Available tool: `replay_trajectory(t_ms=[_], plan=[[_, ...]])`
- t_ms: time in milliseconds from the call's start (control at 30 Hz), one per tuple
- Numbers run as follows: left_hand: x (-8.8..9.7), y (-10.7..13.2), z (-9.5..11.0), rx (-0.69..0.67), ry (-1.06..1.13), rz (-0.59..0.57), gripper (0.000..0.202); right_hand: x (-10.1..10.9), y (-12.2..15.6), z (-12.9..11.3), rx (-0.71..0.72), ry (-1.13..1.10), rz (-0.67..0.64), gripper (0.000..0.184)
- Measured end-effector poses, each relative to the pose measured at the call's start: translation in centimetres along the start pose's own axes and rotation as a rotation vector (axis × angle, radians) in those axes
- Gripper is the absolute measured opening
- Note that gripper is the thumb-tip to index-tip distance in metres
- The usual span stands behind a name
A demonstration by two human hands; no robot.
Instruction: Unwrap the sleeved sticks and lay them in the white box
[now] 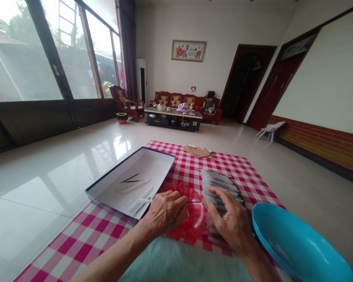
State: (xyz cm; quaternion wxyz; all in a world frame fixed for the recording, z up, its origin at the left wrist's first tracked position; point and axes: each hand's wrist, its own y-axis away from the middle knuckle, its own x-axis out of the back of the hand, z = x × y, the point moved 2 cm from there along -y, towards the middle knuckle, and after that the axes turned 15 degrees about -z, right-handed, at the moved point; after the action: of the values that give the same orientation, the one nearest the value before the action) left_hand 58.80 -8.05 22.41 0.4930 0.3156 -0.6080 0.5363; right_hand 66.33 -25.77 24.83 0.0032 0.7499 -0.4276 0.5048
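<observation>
My left hand (169,209) is closed in a pinch on a thin dark rod that looks like a pen refill (194,202); its tip points right, over a red scalloped plastic dish (184,231). My right hand (232,219), thumb and fingers apart, rests on a row of pens (219,181) with whitish ends and dark bodies. Its fingertips touch the pens' near part and hide some of them. Left of my hands lies a shallow white box with a blue rim (106,170). Inside it are dark thin refills (131,178) and several clear tubes (141,197).
A pink-and-white checked cloth (85,239) lies under everything. At the right stands a blue plastic basin (300,243). Brown cardboard pieces (198,152) lie at the cloth's far side. Beyond are a low table (172,113), a red wooden sofa (176,98) and a small chair (270,129).
</observation>
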Motion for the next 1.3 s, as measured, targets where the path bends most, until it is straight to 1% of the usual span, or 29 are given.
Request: replay_trajectory(t_ms=[67,133,200,267,367,467,567,633,700,767,833,933,1000,1100,1200,1267,1300], plan=[[-0.2,0.0,0.0,-0.011,-0.003,0.007,0.018,-0.8,0.0,-0.9,0.156,0.143,0.001,0.024],[-0.3,0.0,0.1,-0.017,0.001,0.011,0.017,-1.6,0.0,-1.7,0.230,0.238,-0.056,0.020],[-0.3,0.0,0.2,-0.022,0.007,0.013,0.017,-2.2,0.0,-2.4,0.233,0.291,-0.110,0.018],[-0.2,0.0,0.2,-0.032,0.014,0.011,0.018,-2.3,0.0,-2.7,0.206,0.323,-0.165,0.019],[0.1,0.0,0.3,-0.040,0.027,0.002,0.020,-1.3,-0.1,-2.2,0.152,0.386,-0.238,0.019],[0.3,0.0,0.2,-0.033,0.034,-0.012,0.020,0.9,0.5,0.1,0.121,0.449,-0.235,0.019],[0.3,0.0,0.3,-0.036,0.034,-0.008,0.020,3.9,2.0,4.1,0.080,0.490,-0.183,0.019],[0.2,0.1,0.4,-0.037,0.035,-0.001,0.021,6.0,3.5,7.3,-0.020,0.527,-0.140,0.020],[0.1,0.1,0.5,-0.037,0.037,-0.001,0.022,7.8,5.2,10.3,-0.130,0.536,-0.143,0.023],[0.2,0.1,0.4,-0.039,0.042,-0.005,0.023,9.4,6.8,12.6,-0.219,0.570,-0.119,0.026],[0.3,0.0,0.3,-0.045,0.049,-0.014,0.022,10.6,8.3,14.0,-0.264,0.589,-0.103,0.027],[0.6,0.0,0.1,-0.050,0.064,-0.014,0.022,11.3,9.6,14.8,-0.275,0.587,-0.085,0.027],[0.8,0.0,0.0,-0.046,0.073,-0.001,0.022,11.1,9.8,14.6,-0.260,0.575,-0.072,0.028],[0.7,0.1,0.2,-0.039,0.070,0.006,0.022,9.8,9.0,13.4,-0.196,0.519,-0.049,0.028],[0.5,0.2,0.7,-0.051,0.053,-0.019,0.022,7.3,6.9,11.0,-0.110,0.429,-0.011,0.025],[0.4,0.2,1.0,-0.056,0.053,-0.026,0.022,5.2,4.9,8.7,-0.036,0.351,-0.007,0.022],[0.4,0.1,0.9,-0.050,0.059,-0.021,0.022,4.0,3.9,7.4,0.001,0.309,-0.039,0.020]])
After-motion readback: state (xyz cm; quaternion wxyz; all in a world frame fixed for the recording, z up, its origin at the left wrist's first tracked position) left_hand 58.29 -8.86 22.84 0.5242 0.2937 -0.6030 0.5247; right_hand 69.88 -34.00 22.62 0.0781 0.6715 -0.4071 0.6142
